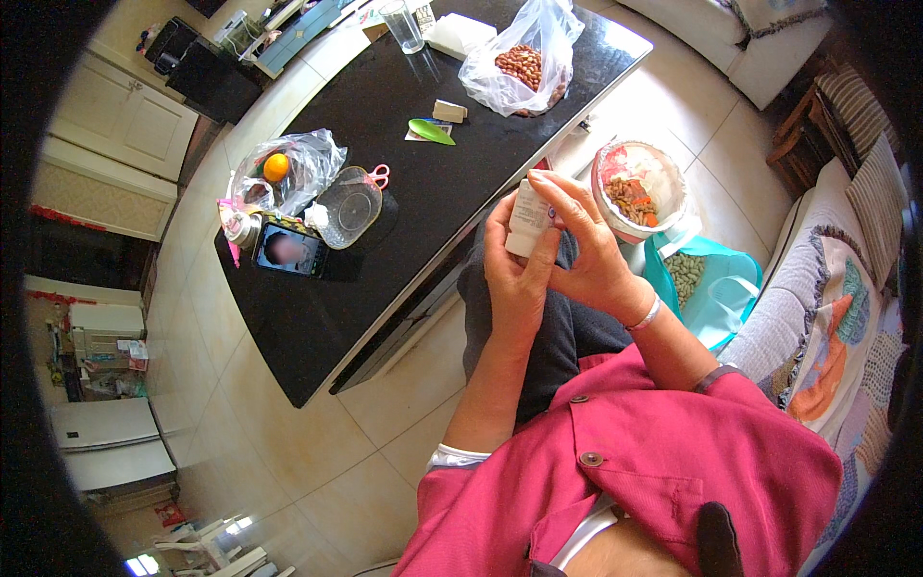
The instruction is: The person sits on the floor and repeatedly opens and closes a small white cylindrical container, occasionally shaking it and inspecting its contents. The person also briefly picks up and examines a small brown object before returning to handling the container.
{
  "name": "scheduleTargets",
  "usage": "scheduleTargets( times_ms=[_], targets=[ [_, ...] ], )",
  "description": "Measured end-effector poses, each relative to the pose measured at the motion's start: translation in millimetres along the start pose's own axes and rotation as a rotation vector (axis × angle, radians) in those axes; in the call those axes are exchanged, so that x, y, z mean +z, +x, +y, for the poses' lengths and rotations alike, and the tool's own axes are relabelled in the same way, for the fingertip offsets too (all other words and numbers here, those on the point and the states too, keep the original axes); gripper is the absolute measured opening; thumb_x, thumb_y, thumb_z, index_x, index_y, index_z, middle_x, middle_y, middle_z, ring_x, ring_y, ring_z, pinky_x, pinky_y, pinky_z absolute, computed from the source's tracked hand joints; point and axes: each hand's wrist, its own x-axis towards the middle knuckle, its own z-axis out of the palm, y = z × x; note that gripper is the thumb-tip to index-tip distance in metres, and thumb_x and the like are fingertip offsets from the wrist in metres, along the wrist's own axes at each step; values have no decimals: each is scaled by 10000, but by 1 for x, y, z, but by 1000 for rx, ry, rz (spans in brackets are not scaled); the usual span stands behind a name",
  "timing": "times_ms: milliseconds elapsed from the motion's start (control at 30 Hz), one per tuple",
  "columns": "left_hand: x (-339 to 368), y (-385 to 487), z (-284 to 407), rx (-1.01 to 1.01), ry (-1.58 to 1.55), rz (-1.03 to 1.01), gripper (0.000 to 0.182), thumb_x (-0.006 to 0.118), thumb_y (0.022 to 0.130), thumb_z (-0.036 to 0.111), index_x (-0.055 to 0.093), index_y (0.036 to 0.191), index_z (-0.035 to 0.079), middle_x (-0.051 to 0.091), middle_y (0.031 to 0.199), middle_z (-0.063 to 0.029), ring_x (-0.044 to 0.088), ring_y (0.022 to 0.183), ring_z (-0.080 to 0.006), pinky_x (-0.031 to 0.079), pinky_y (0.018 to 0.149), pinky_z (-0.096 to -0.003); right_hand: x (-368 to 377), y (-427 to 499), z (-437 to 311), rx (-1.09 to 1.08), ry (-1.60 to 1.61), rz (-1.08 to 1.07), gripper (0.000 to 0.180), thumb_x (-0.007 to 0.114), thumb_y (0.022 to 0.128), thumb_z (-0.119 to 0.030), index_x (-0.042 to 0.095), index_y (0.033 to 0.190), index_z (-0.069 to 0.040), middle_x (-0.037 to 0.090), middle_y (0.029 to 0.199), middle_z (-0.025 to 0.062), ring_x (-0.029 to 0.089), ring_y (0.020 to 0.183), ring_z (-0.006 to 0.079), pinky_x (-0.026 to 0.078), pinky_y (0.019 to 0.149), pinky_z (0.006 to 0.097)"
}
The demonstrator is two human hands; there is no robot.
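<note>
A small white container (532,213), seemingly a plastic bottle, is held up between my two hands, with printed writing on the side facing me. My left hand (513,278) wraps its left side and base. Fingers of my right hand (595,252) reach over its top and right side, covering part of it. Just right of my hands stands a lined bin (674,162) with peanut shells (629,204) inside. Below that, a teal bag (732,306) holds unshelled peanuts (685,278).
A black glossy table (317,339) stretches along my left. On it are a plastic bag (555,36) of shelled peanuts (519,66), a green scoop-like piece (431,131), a clear tray (351,205), pink scissors (379,177), an orange (275,167), a phone (290,250) and a glass (402,29).
</note>
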Motion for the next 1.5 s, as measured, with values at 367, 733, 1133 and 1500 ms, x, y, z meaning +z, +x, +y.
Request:
scheduleTargets(
  times_ms=[367,733,1133,1500],
  targets=[
    [0,-1,9,-106,-83,6,424,518,1003,341,501,1255,1,589,1121,-88,598,1010,-156,496,865,-306,-1,0,-10,69,77,-40,821,708,680,35,443,1443,-111,455,1389,176,498,1256,339,523,940,367],
    [-2,0,9,-114,-179,-85,464,497,1018,391,515,1232,-20,612,1038,-82,601,871,-124,487,780,-269,-8,3,-11,-18,-61,-37,810,719,688,-9,424,1440,-69,470,1376,198,515,1233,358,460,1018,388],
    [5,1,2,1,-91,-12,560,464,1019,467,426,1308,-11,588,1097,-96,607,940,-138,506,826,-283,-10,2,-9,22,-64,-44,833,743,703,-33,399,1460,-83,454,1378,196,488,1259,362,483,996,390],
    [3,1,7,-73,129,-71,443,583,992,352,467,1214,-14,603,1033,-80,609,916,-118,520,788,-262,-12,3,-7,57,-3,-143,852,698,672,41,404,1459,-107,449,1346,190,509,1222,365,482,989,391]
  ],
)
